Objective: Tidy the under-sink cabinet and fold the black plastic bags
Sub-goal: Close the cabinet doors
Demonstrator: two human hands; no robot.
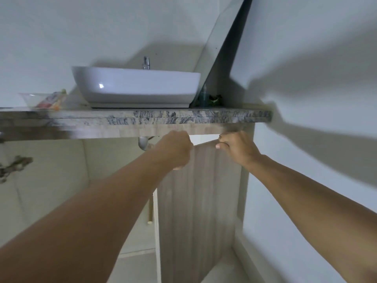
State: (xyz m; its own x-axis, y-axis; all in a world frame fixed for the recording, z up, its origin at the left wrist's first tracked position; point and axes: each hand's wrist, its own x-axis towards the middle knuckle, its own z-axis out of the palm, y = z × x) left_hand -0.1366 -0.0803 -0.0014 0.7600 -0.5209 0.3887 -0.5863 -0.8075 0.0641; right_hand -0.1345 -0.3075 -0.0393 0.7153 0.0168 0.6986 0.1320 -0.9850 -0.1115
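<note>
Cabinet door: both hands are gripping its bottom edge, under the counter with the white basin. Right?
Not quite. The head view shows the left hand and right hand gripping the cabinet door at its top edge, under the counter with the white basin.

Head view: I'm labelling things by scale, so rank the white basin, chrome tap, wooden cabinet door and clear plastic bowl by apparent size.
1. Grey wooden cabinet door, nearest the camera
2. White ceramic basin
3. Clear plastic bowl
4. Chrome tap, mostly hidden behind the basin
</note>
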